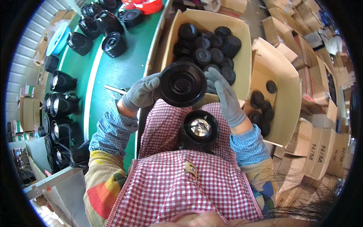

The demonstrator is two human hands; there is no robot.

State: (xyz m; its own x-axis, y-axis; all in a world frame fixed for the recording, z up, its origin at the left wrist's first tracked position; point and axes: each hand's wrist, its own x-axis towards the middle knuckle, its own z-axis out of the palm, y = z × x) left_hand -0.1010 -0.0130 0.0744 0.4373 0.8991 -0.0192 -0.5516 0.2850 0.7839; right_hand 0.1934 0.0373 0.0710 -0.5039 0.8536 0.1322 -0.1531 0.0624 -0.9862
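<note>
A wide black round lid [183, 84] with stepped rings is held up in front of me. My left hand [143, 91], in a grey glove, grips its left edge. My right hand [227, 96], also gloved, is beside the lid's right edge with its fingers stretched out; whether the fingertips touch the rim I cannot tell. Between my thighs, on the checked apron [185, 181], a black pot [199, 130] stands with its shiny metal inside facing up. Its lower part is partly hidden by the apron.
An open carton [245, 56] full of black round lids stands ahead, with a second carton [289, 94] holding several more to its right. On the green bench [117, 72] at left are several black pots [62, 106] and a red basin [149, 5]. Stacked cardboard boxes [317, 151] fill the right.
</note>
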